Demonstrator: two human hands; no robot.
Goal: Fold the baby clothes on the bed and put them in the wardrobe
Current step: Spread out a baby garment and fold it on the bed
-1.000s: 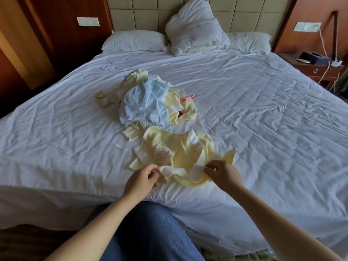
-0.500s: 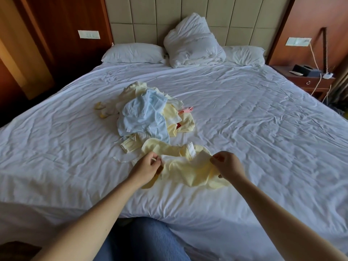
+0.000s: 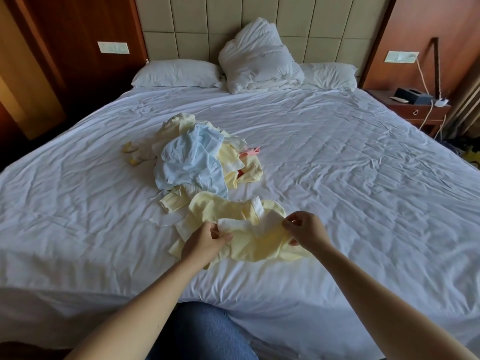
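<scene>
1. The bed [image 3: 337, 178] fills my view. Its white sheet is creased, and a bundled duvet [image 3: 259, 63] sits at 12 o'clock against the headboard.

2. The pile of baby clothes [image 3: 192, 162] lies mid-bed, unfolded, with a pale blue piece on top.

3. The yellow garment [image 3: 259, 245] is the item I am working on. It lies at 5 o'clock from the pile, near the front edge of the bed, and its far end touches the pile.

4. The left hand [image 3: 205, 242] pinches the white-lined edge of the garment between thumb and curled fingers. The right hand [image 3: 306, 229] pinches the same edge further along, and the cloth sags between the two.

Fault conditions, as I judge them:
- The garment is bunched – folding it without spreading it flat first would set crooked creases.
- Its far end overlaps the pile, so a sharp pull could drag neighbouring pieces out of place.
- The work area is close to the front edge of the bed, and loose cloth could slide off to the floor.

Containers:
- I cannot pick out the wardrobe in this view, and nothing has been stowed yet.
- The nightstand [image 3: 415, 110] at 2 o'clock has its drawer closed. A dark box [image 3: 413, 96] sits on top – I cannot tell what is in it.
</scene>
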